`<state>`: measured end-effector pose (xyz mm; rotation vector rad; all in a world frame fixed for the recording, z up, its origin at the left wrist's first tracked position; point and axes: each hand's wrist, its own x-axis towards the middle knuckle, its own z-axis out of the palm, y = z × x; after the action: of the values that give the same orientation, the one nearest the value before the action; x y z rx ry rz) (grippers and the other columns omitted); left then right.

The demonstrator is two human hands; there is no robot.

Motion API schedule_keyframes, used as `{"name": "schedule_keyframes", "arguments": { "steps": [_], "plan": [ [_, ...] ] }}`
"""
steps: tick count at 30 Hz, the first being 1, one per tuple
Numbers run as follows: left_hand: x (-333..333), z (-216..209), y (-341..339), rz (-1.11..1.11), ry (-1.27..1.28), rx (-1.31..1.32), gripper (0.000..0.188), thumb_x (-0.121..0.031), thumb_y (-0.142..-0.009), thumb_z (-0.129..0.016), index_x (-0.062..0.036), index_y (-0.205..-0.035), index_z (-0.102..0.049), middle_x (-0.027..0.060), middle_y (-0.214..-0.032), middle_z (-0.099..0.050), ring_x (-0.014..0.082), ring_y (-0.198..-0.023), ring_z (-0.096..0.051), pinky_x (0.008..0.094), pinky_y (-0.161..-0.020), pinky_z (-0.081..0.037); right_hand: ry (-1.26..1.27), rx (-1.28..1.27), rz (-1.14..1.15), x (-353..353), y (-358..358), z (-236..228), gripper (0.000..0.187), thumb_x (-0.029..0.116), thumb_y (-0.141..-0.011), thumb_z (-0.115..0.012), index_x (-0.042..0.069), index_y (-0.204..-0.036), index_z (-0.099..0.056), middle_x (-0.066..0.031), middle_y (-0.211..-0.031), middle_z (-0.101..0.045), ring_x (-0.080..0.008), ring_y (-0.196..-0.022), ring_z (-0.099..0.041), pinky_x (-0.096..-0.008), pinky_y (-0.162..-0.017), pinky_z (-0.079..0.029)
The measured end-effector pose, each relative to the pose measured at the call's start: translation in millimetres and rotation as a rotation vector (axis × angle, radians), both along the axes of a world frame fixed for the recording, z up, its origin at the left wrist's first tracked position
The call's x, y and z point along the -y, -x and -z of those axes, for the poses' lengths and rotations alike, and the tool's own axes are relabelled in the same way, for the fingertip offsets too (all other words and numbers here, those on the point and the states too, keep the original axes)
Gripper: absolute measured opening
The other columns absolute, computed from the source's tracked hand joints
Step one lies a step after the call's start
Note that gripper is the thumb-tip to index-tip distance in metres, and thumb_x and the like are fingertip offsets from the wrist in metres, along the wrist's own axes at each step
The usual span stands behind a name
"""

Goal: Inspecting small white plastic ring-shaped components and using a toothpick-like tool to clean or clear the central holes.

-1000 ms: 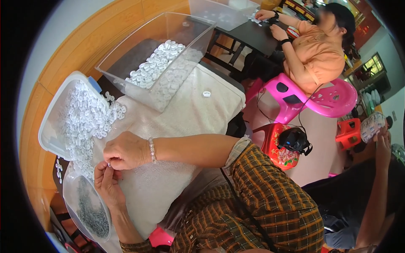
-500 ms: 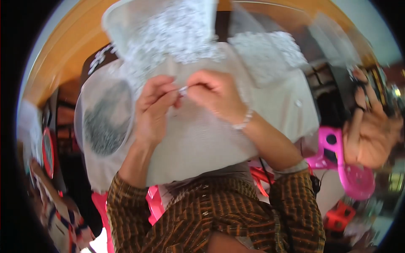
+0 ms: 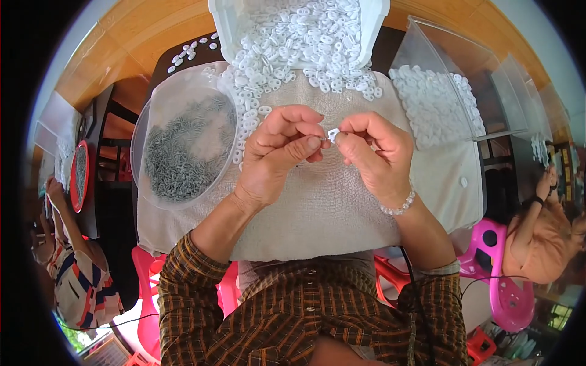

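Note:
My left hand pinches a small grey screw between thumb and fingertips, above the middle of the towel. Close against its tip is a small white plastic piece with a hole, gripped by the thumb and forefinger of my right hand. Whether the screw sits in the hole is too small to tell. A shallow clear round tray of grey screws lies left of my left hand. Beyond both hands, a tipped white bin spills many oval white pieces onto the towel.
A clear plastic box with white pieces stands at the right. One loose white piece lies on the towel there; several more are on the dark table at far left. People sit on both sides, near a pink stool and a red tray.
The whole view has shifted, so the table sits farther right in it. My right hand has drawn slightly away from my left, and the white piece now shows clearly between the fingertips.

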<state>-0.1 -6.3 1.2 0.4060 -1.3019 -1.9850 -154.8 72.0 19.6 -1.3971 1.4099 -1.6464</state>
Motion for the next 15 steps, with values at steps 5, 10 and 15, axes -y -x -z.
{"name": "schedule_keyframes", "arguments": {
  "steps": [5, 10, 15],
  "plan": [
    [-1.2, -1.7, 0.3, -0.009, -0.016, -0.005, 0.025, 0.002, -0.086, -0.054, -0.0052, -0.11, -0.051, 0.0041, -0.095, -0.061, 0.0147, -0.082, -0.06, 0.0276, -0.069, -0.048, 0.021, -0.083, -0.03, -1.3, 2.7, -1.0, 0.004, 0.001, -0.08, -0.061, -0.002, -0.082, -0.059, -0.0011, -0.07, -0.058, -0.004, -0.055, -0.051, -0.0176, -0.049, -0.041],
    [-0.9, 1.0, 0.1, -0.007, -0.024, -0.012, 0.026, 0.004, -0.085, -0.054, -0.0052, -0.11, -0.051, 0.0043, -0.095, -0.061, 0.0145, -0.081, -0.059, 0.0275, -0.069, -0.048, 0.052, -0.175, 0.014, -0.5, 0.8, -2.6, 0.005, 0.003, -0.078, -0.062, -0.001, -0.079, -0.059, -0.0008, -0.069, -0.059, -0.0044, -0.055, -0.051, -0.0188, -0.05, -0.04],
    [-1.7, 0.0, 0.7, -0.039, -0.012, -0.006, 0.027, 0.004, -0.085, -0.055, -0.005, -0.11, -0.052, 0.0049, -0.094, -0.062, 0.014, -0.076, -0.058, 0.0275, -0.068, -0.048, 0.066, -0.24, 0.046, -0.3, -0.2, -3.2, 0.007, 0.005, -0.076, -0.064, 0.0, -0.078, -0.06, -0.0017, -0.068, -0.059, -0.0054, -0.055, -0.052, -0.0201, -0.05, -0.041]
  ]
}}
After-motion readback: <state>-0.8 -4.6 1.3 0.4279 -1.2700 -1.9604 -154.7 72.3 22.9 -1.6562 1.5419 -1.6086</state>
